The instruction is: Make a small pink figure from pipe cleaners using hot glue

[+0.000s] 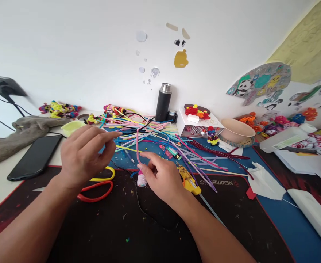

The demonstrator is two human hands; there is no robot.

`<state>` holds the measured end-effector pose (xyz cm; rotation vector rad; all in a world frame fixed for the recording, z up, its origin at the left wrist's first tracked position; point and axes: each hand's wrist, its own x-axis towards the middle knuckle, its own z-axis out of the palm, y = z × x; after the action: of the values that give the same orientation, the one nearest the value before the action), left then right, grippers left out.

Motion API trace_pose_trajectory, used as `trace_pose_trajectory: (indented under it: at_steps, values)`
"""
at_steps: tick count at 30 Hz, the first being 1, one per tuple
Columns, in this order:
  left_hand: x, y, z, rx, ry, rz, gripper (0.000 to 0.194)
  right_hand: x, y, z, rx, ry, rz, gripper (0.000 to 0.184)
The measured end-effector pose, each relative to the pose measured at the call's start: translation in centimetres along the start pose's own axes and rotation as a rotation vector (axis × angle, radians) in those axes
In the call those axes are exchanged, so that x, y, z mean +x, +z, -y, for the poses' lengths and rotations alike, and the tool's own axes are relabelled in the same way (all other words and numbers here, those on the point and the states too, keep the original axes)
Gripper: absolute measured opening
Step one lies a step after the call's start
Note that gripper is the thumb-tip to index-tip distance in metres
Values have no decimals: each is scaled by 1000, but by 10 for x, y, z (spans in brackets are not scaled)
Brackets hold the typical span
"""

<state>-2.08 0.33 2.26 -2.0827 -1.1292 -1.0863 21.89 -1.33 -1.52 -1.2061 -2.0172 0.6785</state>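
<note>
My right hand [162,177] pinches a long pink pipe cleaner [138,146] that rises from its fingers and bends toward the pile. A small coiled pink and white piece [141,180] sits at the stem's lower end, under my thumb. My left hand [85,153] hovers to the left with its fingers apart and stretched toward the pipe cleaner, holding nothing. Below it lie scissors with red and yellow handles [97,190]. A yellow glue gun [188,180] rests just right of my right hand.
A heap of coloured pipe cleaners [155,140] covers the mat behind my hands. A black phone [36,156] lies left, a dark flask [163,102] stands by the wall, a bowl [235,131] and plastic boxes [283,138] sit right. Finished figures [59,109] line the back.
</note>
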Motion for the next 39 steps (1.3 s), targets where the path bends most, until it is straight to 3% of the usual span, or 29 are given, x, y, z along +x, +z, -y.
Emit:
trace_pose_trajectory:
  at_steps: [2,6,11,16,21,23,26,29,32,39]
  values:
    - [6,-3,-8,-16,117,-42,29,0,1,0,22,3,-7,37]
    - [13,-3,-30,-200,206,183,31,-1,3,-1,5,5,-9,41]
    - [10,4,-49,-394,201,289,37,-2,5,-2,-45,-48,-16,15]
    - [9,6,-55,-504,177,326,36,-2,4,-1,-12,-58,-22,18]
    - [2,3,-49,-587,55,400,35,-2,0,2,-9,-81,36,20]
    - [0,2,-43,-574,-58,404,32,-1,-1,4,74,-94,57,25]
    - [2,2,-37,-542,-137,397,44,0,-2,6,293,-8,40,29]
    - [4,7,-35,-612,-159,543,49,2,-3,6,502,108,17,34]
    - [1,14,-34,-642,-240,667,36,5,-5,7,679,173,16,38]
    - [-8,14,-7,-468,-204,580,32,11,-13,7,840,296,-4,43]
